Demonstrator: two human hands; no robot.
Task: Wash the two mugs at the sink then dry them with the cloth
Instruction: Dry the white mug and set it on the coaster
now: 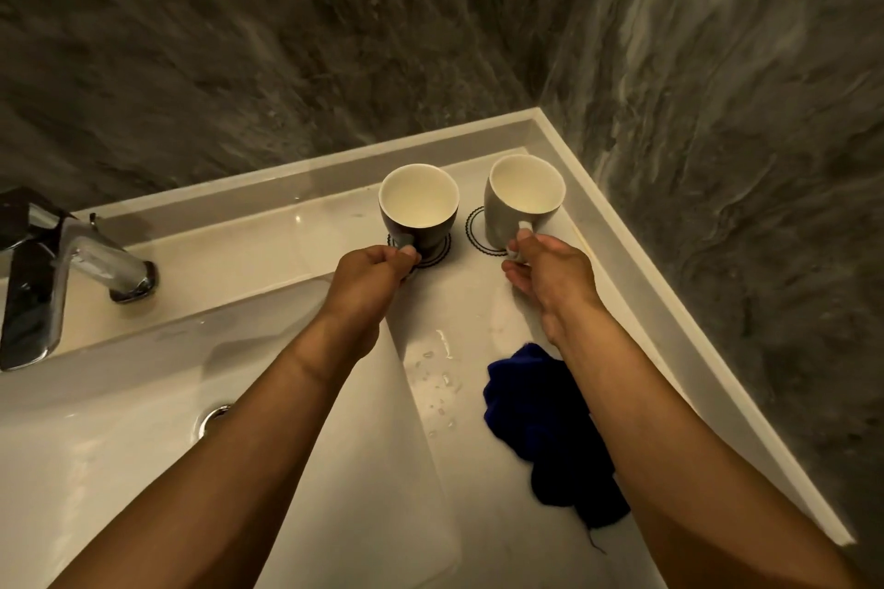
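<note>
On counter, L hand (pixel 370 270) grip pinches dark mug (pixel 418 210) handle, R hand (pixel 545 273) pinches grey mug (pixel 524 201) handle.

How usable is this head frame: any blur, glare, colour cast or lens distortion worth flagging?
Head view: dim, warm yellowish light; the stone walls are smeared by motion blur, while the dark mug, grey mug and both hands stay fairly sharp. Small highlights glint on the faucet. Wide-angle bending curves the counter edge. The blue cloth reads almost black.

The left hand (pixel 370 265) pinches the handle of the dark mug (pixel 417 210), the right hand (pixel 545 270) that of the grey mug (pixel 521 201), both near the counter's (pixel 459 301) far right corner. A blue cloth (pixel 540 416) lies crumpled by its right edge, under the right forearm.
</note>
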